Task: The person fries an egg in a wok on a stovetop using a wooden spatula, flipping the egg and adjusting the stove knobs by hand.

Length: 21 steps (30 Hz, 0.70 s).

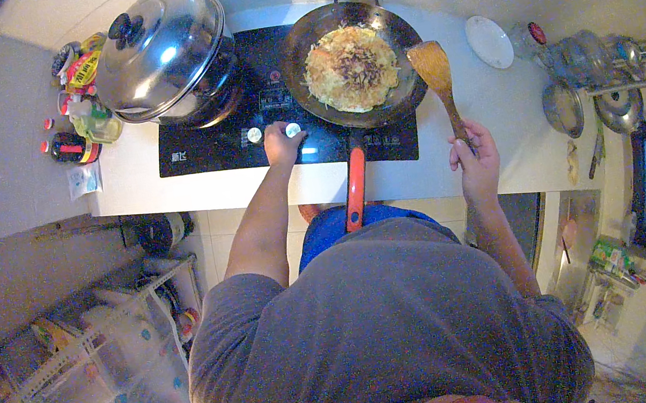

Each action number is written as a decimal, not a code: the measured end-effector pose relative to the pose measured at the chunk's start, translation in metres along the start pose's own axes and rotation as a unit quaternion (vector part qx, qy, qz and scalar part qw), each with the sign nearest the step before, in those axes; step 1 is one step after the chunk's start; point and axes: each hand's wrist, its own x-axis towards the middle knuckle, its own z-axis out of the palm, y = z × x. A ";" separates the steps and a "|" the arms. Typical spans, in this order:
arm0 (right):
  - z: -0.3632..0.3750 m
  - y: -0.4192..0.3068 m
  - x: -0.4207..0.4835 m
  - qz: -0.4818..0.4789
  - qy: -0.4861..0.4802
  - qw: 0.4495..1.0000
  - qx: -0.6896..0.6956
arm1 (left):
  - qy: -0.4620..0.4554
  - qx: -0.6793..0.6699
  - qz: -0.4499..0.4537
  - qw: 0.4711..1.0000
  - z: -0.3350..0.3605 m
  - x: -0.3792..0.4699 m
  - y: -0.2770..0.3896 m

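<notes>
My left hand (282, 146) has its fingers around the right one of two round control knobs (293, 130) at the front of a black glass cooktop (200, 150). A dark wok (364, 119) with a red handle (356, 185) stands on the cooktop's right side. Inside it lies a round, browned pancake (351, 69) with shreds in it. My right hand (476, 154) holds a wooden spatula (433, 64) by its handle, with the blade up beside the wok's right rim. The second knob (254, 134) is just left of my left hand.
A large steel pot with a domed lid (169, 56) stands on the cooktop's left. Bottles (74, 148) and packets line the wall beyond it. To the right are a white plate (489, 42), a glass jar (528, 37) and a rack (638, 85) with metal lids.
</notes>
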 end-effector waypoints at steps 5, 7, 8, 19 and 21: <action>0.002 0.003 0.002 -0.004 0.004 1.000 -0.006 | -0.047 0.052 0.050 0.996 -0.005 0.005 0.002; 0.003 0.000 0.004 0.003 0.008 1.000 -0.023 | -0.073 0.057 0.048 0.995 -0.012 0.009 0.010; 0.002 0.001 0.005 0.001 0.010 1.000 -0.023 | -0.098 0.063 0.043 0.992 -0.014 0.011 0.012; 0.000 0.006 0.001 -0.011 0.002 1.000 0.017 | -0.155 0.067 0.039 0.985 -0.024 0.010 0.015; -0.002 0.007 0.002 -0.012 0.002 1.000 0.012 | -0.090 0.062 0.122 0.986 -0.024 0.004 0.009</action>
